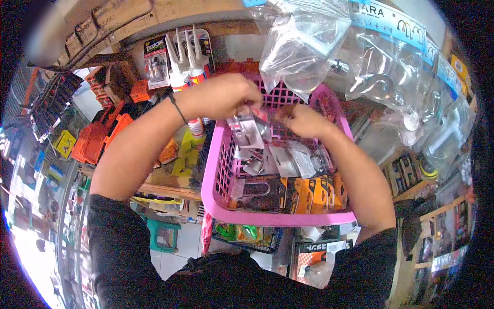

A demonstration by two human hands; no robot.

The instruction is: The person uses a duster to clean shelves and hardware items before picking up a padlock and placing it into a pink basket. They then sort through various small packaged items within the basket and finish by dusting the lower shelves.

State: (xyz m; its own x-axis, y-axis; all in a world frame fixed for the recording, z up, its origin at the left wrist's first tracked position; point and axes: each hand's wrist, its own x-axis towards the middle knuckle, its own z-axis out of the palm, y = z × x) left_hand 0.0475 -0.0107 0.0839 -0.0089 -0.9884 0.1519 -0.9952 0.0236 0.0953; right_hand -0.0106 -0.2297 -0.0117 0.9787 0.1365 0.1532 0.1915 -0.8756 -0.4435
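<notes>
A pink plastic basket (208,193) with lattice sides stands in front of me. Over its left side my left hand (231,95) pinches a small clear plastic packet (247,133) from above; the packet hangs down with shiny metal-looking pieces inside. My right hand (306,121) is inside the far right part of the basket, fingers curled downward, and what they grip is hidden. Beneath both hands lie several clear packets (293,160) with white cards. Orange-and-black carded packs (314,195) fill the near right of the basket, beside a pack with a U-shaped metal piece (252,189).
White sealant tubes (178,77) with long nozzles stand left of the basket. Orange cases (98,139) sit farther left. Clear bags with blue headers (303,46) hang low over the basket's far right. A turquoise stool (163,234) is on the floor below.
</notes>
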